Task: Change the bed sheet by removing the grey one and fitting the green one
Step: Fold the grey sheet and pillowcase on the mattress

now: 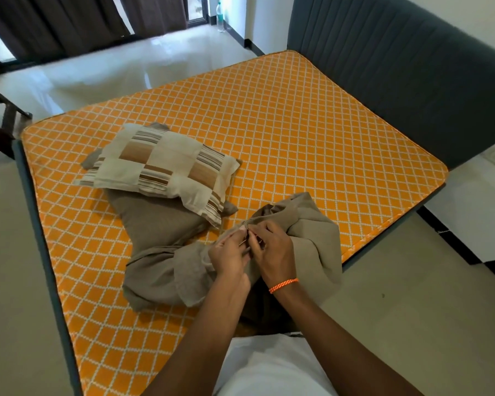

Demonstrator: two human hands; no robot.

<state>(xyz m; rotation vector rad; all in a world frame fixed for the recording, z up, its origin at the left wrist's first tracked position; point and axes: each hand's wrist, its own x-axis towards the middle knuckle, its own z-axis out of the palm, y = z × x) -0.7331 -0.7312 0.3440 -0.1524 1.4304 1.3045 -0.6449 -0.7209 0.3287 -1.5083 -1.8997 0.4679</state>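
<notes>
Both our hands met at the near edge of the bed: our left hand point(229, 254) and our right hand point(272, 247), a braided orange thread band point(283, 284) at its wrist, pinched the hem of the bunched grey-brown cotton sheet point(312, 241) between curled fingers. That sheet lay heaped on the bare orange quilted mattress point(283, 132), already off it. We judged the step was finding an edge or corner, so we would do well to follow the hem hand over hand, not tug the heap. No green sheet showed anywhere. A checked cream-and-brown pillow point(166, 167) rested on a plain grey-brown cushion point(155, 221). As for containers, only a clear plastic bottle point(220, 17) stood far off on the floor, contents too small to tell.
</notes>
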